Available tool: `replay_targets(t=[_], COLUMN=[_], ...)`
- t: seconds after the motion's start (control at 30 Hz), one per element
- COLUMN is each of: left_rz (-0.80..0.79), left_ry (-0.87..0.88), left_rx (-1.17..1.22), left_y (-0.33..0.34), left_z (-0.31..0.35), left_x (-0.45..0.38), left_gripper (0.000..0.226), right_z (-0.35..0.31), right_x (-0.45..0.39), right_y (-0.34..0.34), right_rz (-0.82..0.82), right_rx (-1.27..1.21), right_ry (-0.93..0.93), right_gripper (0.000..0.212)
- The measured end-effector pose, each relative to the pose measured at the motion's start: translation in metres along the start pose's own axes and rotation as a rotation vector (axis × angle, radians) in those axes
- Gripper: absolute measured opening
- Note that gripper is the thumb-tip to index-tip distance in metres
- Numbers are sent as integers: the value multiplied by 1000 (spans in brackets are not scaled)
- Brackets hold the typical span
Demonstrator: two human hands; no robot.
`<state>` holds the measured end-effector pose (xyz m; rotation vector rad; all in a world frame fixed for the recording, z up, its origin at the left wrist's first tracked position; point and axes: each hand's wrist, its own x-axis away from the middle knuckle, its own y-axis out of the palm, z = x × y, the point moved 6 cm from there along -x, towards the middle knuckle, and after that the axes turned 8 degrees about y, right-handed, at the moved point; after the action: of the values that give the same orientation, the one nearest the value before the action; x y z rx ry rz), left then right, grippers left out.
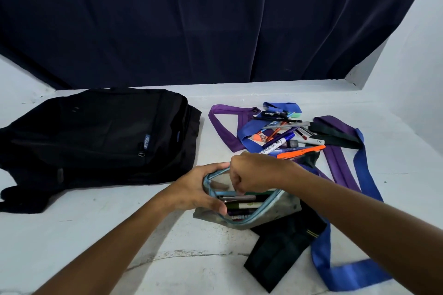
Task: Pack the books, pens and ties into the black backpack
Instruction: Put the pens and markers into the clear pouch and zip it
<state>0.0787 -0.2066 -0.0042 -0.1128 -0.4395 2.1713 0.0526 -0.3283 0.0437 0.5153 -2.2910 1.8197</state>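
A black backpack (100, 136) lies flat on the white surface at the left, zipped. In front of me a clear pencil pouch (280, 208) with a light-blue zip stands open, with several pens inside. My left hand (201, 189) grips the pouch's left rim. My right hand (254, 172) is curled over the opening, fingers reaching into it; what they hold is hidden. Behind the pouch lies a heap of pens and markers (285, 136), among them an orange one. Purple ties (225, 127), blue ties (366, 175) and dark green ties (280, 249) lie tangled around the pens.
A dark blue curtain (191, 21) hangs behind the white surface (96, 235). A white wall (412, 55) closes in on the right. No books are in view.
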Motion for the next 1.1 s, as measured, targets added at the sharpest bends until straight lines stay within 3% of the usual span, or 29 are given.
replay_targets(t=[0.07, 0.13, 0.23, 0.33, 0.47, 0.6, 0.77, 0.83, 0.9, 1.0, 1.1], left_rz=[-3, 8, 6, 2, 13, 10, -4, -11, -11, -6, -3], left_ry=[-8, -26, -57, -67, -72, -55, -54, -60, -63, -60, -59], left_rx=[12, 26, 36, 25, -5, -13, 19, 22, 34, 21, 22], left_y=[0, -2, 0, 1, -1, -1, -1, 0, 0, 0, 0], left_z=[-2, -4, -5, -4, -4, -3, -4, -3, -3, -1, -2], left_x=[-1, -1, -1, -1, -2, -2, -1, -1, -1, 0, 0], left_gripper=[93, 110, 125, 118, 116, 108, 124, 127, 129, 132, 133], right_z=[2, 15, 60, 115, 164, 167, 155, 149, 137, 102, 57], right_x=[2, 2, -7, -21, -28, -29, -28, -26, -21, -2, 13], right_y=[-6, -25, -52, -44, -8, 5, 4, -6, -29, -74, -94], right_rz=[-21, -11, 165, 251, 165, 160, 167, 239, 427, 679, 576], right_rx=[-66, -215, -338, -239, -113, -41, 65, 37, -124, -688, -989], right_ry=[3, 23, 99, 213, 344, 341, 258, 224, 174, 57, -90], right_gripper=[7, 9, 16, 23, 27, 16, 10, 15, 17, 10, 13])
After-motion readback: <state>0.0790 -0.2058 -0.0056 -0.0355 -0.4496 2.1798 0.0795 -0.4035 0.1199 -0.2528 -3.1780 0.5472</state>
